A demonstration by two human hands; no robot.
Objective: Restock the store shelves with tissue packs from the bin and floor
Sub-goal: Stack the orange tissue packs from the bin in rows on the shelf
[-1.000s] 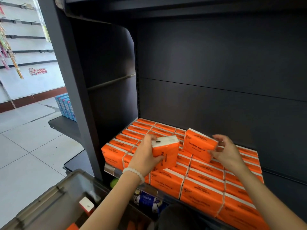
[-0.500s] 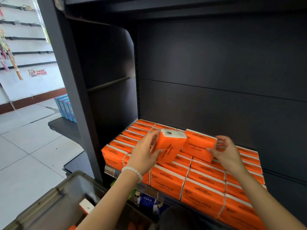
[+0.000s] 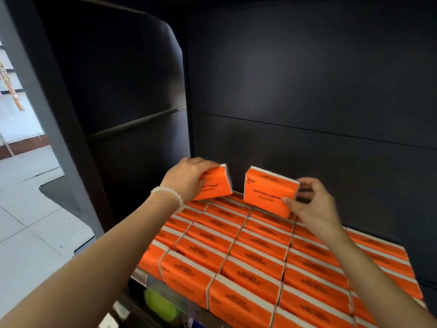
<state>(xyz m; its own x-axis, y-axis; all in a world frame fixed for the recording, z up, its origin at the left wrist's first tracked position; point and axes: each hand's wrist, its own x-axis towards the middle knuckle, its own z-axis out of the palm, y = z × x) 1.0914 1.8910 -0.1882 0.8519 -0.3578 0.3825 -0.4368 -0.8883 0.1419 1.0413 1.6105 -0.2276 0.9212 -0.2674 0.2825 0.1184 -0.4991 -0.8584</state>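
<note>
My left hand (image 3: 189,177) grips an orange tissue pack (image 3: 216,183) by its left end, at the back left of the shelf, its lower edge at the packs below. My right hand (image 3: 312,207) pinches a second orange pack (image 3: 268,191) printed "COTTON TISSUE" by its right end, tilted upright just to the right of the first. Both are held over a full layer of orange tissue packs (image 3: 257,254) that covers the shelf in several rows. A gap separates the two held packs.
The dark shelf back wall (image 3: 307,102) and the left side panel (image 3: 123,95) close in the bay, with tall free room above the layer. A green item (image 3: 160,304) sits below the shelf front edge. Tiled floor (image 3: 28,228) lies at the left.
Both hands have carried their packs away from me to the back of the shelf. The left pack has turned from on end to lying lengthwise. The camera moved closer, and the bin dropped out of view.
</note>
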